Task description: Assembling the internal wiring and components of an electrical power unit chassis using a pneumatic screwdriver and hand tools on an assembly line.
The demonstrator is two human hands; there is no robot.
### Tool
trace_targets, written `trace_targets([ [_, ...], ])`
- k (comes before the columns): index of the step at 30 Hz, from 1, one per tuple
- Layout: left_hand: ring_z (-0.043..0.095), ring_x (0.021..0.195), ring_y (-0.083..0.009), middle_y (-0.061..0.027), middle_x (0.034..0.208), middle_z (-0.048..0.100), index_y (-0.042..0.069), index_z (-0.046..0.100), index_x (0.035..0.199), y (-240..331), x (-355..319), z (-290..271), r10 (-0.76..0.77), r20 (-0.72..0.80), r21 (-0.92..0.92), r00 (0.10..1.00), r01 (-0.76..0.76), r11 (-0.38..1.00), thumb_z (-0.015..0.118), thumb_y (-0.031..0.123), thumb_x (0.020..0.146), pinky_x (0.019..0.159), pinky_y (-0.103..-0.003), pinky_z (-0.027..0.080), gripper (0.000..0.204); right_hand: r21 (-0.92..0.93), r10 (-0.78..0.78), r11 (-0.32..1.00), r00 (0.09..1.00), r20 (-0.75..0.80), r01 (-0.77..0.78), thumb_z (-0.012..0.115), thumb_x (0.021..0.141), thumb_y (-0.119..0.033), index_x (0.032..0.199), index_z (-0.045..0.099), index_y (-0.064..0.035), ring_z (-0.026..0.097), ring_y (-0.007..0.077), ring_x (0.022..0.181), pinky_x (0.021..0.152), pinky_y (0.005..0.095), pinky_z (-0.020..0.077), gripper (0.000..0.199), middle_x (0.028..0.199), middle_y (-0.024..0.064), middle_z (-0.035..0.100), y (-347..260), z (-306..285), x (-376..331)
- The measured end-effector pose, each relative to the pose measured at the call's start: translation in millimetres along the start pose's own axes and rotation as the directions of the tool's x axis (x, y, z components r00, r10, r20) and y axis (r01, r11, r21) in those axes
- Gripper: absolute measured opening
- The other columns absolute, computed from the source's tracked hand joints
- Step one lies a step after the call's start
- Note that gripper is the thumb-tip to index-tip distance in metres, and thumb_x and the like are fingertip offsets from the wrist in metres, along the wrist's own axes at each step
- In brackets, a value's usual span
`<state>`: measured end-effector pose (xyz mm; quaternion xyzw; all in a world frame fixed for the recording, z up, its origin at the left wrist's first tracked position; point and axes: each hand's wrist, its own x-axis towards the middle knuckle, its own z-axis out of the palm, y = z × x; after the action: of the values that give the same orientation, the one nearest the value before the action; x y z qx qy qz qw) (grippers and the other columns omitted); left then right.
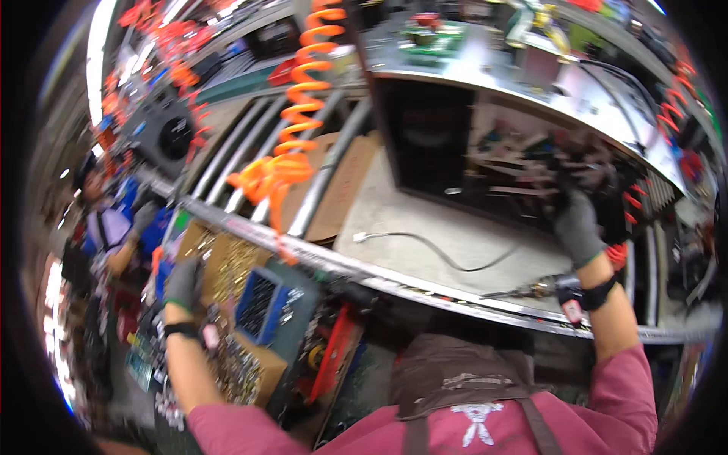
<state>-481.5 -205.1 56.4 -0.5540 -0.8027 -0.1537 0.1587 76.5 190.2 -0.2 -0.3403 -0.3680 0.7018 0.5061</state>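
Note:
My left hand [184, 284], in a grey glove, reaches to the far left edge of a cardboard box [265, 364] of small metal parts. Its fingers are blurred, so I cannot tell whether they hold anything. My right hand [580, 227], also gloved, is at the lower right of a glossy black cabinet [425, 136]. Its fingertips merge into the dark reflecting surface, and their closure cannot be made out. Just below the right wrist lies a power screwdriver [542, 288] with a long thin bit pointing left. A grey cable with a white plug [425, 241] lies curved on the pale board before the cabinet.
A blue bin [259, 305] of dark screws stands beside the cardboard box. An orange coiled hose [299, 98] hangs over the metal rollers [326, 167]. Green circuit boards [432, 42] rest on the cabinet's top. Another person [110, 220] stands at the far left.

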Motion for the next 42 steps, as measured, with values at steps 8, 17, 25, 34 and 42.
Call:
trace_targets([
  [8,0.065,0.078,-0.0358,-0.0228,0.082,0.066,-0.002,0.067,0.08,-38,-23,43,-0.618,0.483,0.387,0.62,0.482,0.786,0.073,0.042,0.064,0.069,-0.041,0.05,0.047,-0.032,-0.103,0.994,0.994,-0.036,0.102,0.065,0.084,-0.029,0.093,0.063,-0.0056,0.055,0.0084,0.062,0.053,0.023,0.0456,0.025,0.076,0.0018,0.061,-29,55,-35],
  [17,0.064,0.06,-0.0275,-0.0168,0.063,0.063,-0.001,0.066,0.071,-86,-32,53,-0.34,0.593,0.266,0.73,0.221,0.938,0.066,0.026,0.067,0.057,-0.037,0.049,0.027,-0.585,-0.04,0.742,0.893,0.449,0.327,0.069,0.079,-0.016,0.12,0.051,0.003,0.052,0.016,0.1,0.093,0.0307,0.0404,0.049,0.111,0.0096,0.058,-55,4,-32],
  [25,0.054,0.057,-0.0232,-0.0115,0.059,0.051,-0.001,0.06,0.083,-5,-17,-32,-0.538,0.052,-0.081,0.841,0.541,0.837,0.056,0.025,0.082,0.053,-0.037,0.04,0.027,-0.899,0.101,0.024,0.894,0.437,0.437,0.067,0.075,-0.042,0.12,0.049,0.0028,0.054,0.0354,0.106,0.096,0.0368,0.0401,0.066,0.11,0.0261,0.056,-59,-16,-16],
  [34,0.06,0.076,-0.0383,-0.0185,0.079,0.061,0.004,0.06,0.083,344,27,-17,0.057,0.359,-0.409,0.932,0.103,0.907,0.057,0.019,0.074,0.068,-0.042,0.048,0.018,-0.873,0.35,-0.133,0.847,0.401,0.469,0.06,0.08,-0.054,0.121,0.051,0.0038,0.057,0.0368,0.101,0.091,0.0402,0.0432,0.072,0.113,0.0282,0.056,-53,12,-2],
  [42,0.06,0.072,-0.0373,-0.0189,0.071,0.062,0.004,0.064,0.073,412,93,154,0.492,0.419,-0.537,0.763,-0.229,0.812,0.045,0.045,0.087,0.067,-0.046,0.046,0.048,-0.766,0.427,-0.171,0.747,0.51,0.62,0.054,0.074,-0.024,0.136,0.041,-0.0153,0.062,0.0362,0.081,0.075,0.0443,0.0483,0.064,0.09,0.0233,0.063,-10,-15,-3],
])
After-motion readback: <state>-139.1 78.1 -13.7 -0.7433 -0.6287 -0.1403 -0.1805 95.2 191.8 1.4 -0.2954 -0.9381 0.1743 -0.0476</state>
